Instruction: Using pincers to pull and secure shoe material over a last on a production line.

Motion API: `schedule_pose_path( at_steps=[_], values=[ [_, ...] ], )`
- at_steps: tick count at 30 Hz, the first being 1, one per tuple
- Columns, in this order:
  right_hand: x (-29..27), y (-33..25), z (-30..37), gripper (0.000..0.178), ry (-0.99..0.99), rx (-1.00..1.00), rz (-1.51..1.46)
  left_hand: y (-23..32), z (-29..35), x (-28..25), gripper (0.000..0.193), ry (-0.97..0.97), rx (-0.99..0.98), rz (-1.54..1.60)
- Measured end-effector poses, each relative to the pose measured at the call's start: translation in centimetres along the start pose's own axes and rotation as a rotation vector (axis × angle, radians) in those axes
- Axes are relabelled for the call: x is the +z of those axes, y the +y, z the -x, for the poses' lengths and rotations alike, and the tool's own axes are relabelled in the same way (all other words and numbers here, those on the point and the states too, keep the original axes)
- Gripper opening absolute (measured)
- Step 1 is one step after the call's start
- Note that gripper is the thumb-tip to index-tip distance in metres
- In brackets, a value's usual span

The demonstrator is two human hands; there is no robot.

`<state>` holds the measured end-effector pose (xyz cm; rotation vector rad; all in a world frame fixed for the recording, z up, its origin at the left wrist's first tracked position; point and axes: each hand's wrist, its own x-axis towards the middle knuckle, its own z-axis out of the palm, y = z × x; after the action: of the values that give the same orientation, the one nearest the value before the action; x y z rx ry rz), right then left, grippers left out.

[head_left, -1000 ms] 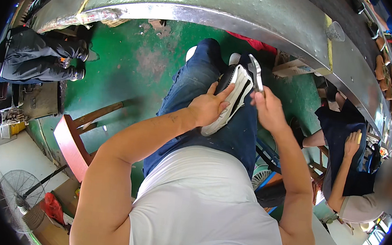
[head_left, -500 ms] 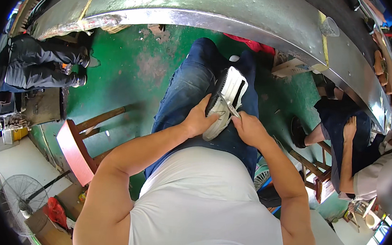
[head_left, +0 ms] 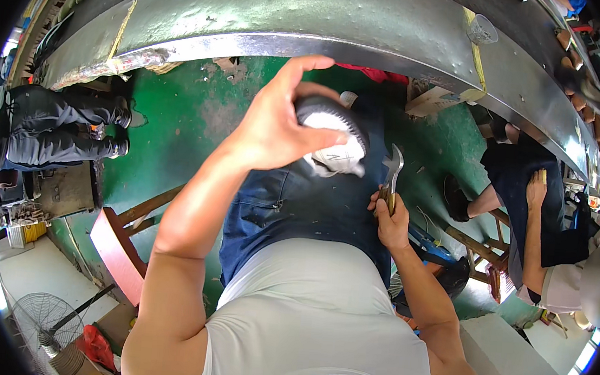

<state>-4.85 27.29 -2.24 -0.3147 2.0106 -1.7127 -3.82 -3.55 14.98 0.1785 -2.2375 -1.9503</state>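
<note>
Black-edged white shoe [head_left: 337,123], clasped in the left hand [head_left: 269,130], blue denim lap [head_left: 309,206] beneath! Right of that grip, the right hand [head_left: 391,224] holds a curved, metal-headed tool [head_left: 395,165], clear of the shoe. Looks like checking; any tool work would call for lowering the shoe.

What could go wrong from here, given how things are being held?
The left hand holds the black-and-white shoe above the blue denim trousers; a loosened grip might drop it. The right hand holds the curved silver-headed tool with a yellowish handle beside those trousers; a slip could knock against them.
</note>
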Motion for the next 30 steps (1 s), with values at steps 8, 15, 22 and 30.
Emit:
schedule_pose_path(
  at_steps=[8, 15, 22, 30],
  values=[
    [-3.0, -4.4, -1.5, 0.026, -0.278, 0.171, 0.367, -8.5, -6.8, 3.7, 0.050, -0.052, -0.445, -0.205],
    [-3.4, -8.0, -3.4, 0.047, -0.563, 0.022, 0.659, -19.4, 2.8, 7.5, 0.058, 0.080, -0.817, 0.620],
    [-0.2, -13.1, -7.7, 0.041, -0.715, -0.123, 1.013, -20.2, 6.6, 8.5, 0.057, 0.092, -0.540, 0.243],
    [4.1, -3.6, -3.0, 0.026, -0.387, 0.256, 0.496, -18.4, 4.6, 7.3, 0.076, 0.088, -0.706, 0.550]
  ],
)
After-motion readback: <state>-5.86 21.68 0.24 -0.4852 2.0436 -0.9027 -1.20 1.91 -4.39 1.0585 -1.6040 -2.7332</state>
